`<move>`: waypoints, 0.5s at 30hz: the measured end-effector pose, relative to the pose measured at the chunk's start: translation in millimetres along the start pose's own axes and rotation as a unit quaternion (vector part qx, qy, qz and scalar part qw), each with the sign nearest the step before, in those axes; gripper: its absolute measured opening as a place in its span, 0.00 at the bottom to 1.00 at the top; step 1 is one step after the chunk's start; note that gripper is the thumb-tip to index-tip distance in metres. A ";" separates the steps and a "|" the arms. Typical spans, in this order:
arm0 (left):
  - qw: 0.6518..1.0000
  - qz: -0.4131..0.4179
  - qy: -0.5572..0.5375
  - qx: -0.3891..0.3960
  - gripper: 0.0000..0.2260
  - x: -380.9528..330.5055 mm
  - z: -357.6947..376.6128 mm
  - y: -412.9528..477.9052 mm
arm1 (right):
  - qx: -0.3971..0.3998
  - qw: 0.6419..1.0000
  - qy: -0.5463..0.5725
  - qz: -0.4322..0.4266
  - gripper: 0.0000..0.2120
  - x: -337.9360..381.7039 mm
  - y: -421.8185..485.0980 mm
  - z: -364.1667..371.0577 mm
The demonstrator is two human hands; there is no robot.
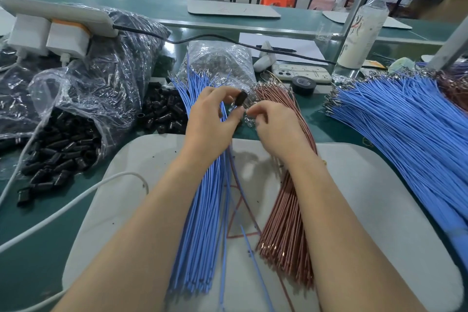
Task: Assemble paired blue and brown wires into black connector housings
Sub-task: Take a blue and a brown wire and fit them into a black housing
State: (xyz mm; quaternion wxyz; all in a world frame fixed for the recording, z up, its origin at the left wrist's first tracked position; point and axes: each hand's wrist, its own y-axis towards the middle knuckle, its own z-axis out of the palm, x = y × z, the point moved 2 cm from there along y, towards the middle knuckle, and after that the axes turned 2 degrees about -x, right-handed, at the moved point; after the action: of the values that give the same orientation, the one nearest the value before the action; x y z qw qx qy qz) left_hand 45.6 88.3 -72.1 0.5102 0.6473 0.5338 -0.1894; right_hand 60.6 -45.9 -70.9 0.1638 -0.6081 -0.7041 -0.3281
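My left hand (211, 119) pinches a black connector housing (240, 99) between thumb and fingers, held above the wire bundles. My right hand (274, 125) is just right of it, fingertips pinching the metal terminal end of a wire close to the housing; which colour wire I cannot tell. A bundle of blue wires (202, 223) lies under my left forearm on a grey mat (367, 197). A bundle of brown wires (283, 230) lies under my right forearm. Loose black housings (164, 114) are piled left of my hands.
A clear bag spilling black housings (63, 149) sits at the left, a large heap of blue wires (405, 134) at the right. Behind are a phone (301, 72), black tape roll (304, 85), bottle (362, 33), a power strip (55, 25) and a white cable (63, 208).
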 end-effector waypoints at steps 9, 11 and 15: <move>0.985 -0.104 -0.133 0.040 0.05 1.6 0.2 0.3 | 0.050 0.992 0.119 0.007 0.12 5.8 -2.2 -6.0; 0.989 -0.072 -0.123 0.025 0.06 -0.3 0.5 -0.1 | 0.101 0.983 0.152 0.013 0.09 6.8 -2.9 -8.2; 0.997 0.013 -0.078 -0.004 0.10 -9.5 1.5 -3.2 | 0.086 0.986 0.145 0.008 0.04 7.5 -3.1 -5.7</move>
State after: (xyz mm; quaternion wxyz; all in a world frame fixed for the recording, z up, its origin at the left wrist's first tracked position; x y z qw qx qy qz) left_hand 39.9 82.0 -66.8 0.5555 0.6352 0.4845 -0.2306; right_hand 55.1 -44.2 -62.8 0.3186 -0.5431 -0.6939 -0.3494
